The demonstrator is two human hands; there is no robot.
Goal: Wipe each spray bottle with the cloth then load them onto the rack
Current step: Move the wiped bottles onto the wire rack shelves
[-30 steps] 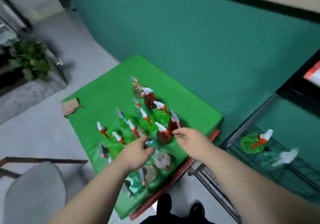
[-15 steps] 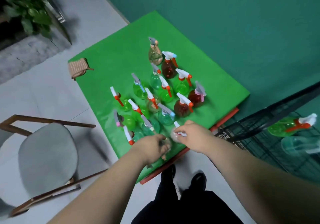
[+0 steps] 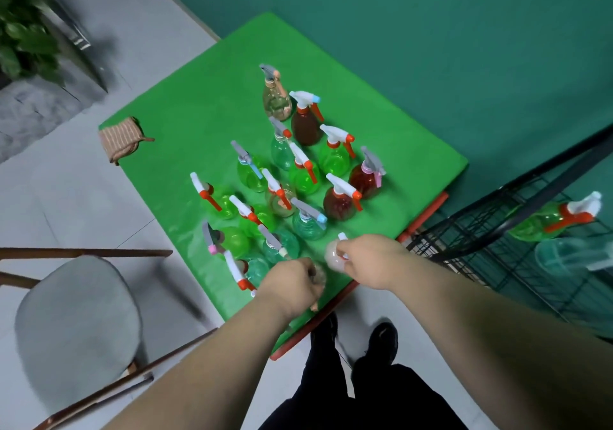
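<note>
Right hand [image 3: 374, 262] grips pale bottle [image 3: 332, 259]; left hand [image 3: 290, 285] curled, contents unclear.

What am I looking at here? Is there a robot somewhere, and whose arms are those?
There is no robot. A person wears a camera on the head, so the view looks down at their own two arms. The table has a green cover, with many spray bottles standing on it and a striped cloth at its far left corner. The right hand grips a pale bottle near the table's front edge. The left hand is curled over something blurred; I cannot tell what. On the right is a black wire rack with a green bottle lying in it. A grey chair stands on the left.
</note>
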